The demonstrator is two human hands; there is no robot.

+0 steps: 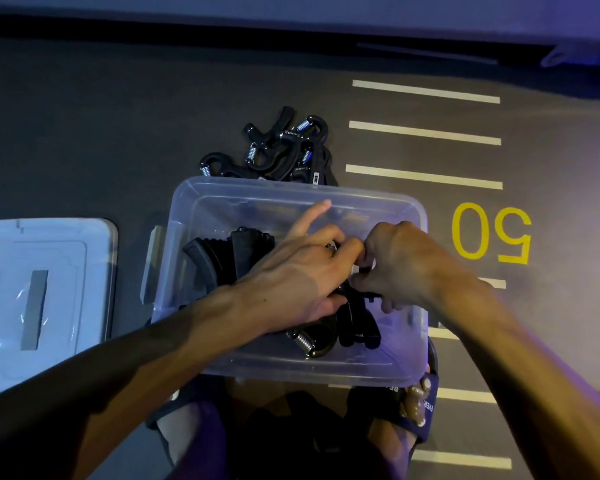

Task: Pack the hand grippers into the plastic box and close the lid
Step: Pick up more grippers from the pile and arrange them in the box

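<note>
A clear plastic box (194,195) stands open on the dark floor in front of me. Several black hand grippers (229,258) with steel springs lie inside it. Both hands are inside the box. My left hand (302,271) curls its fingers and thumb round a black hand gripper (355,320), with the index finger stretched toward the far wall. My right hand (399,261) pinches the same gripper from the right; its fingertips meet those of the left hand. A pile of loose hand grippers (281,147) lies on the floor just beyond the box.
The box's lid (45,299) lies flat on the floor to the left, apart from the box. White floor stripes (425,133) and a yellow number "50" (492,235) mark the floor on the right. My sandalled feet (416,407) are under the box's near edge.
</note>
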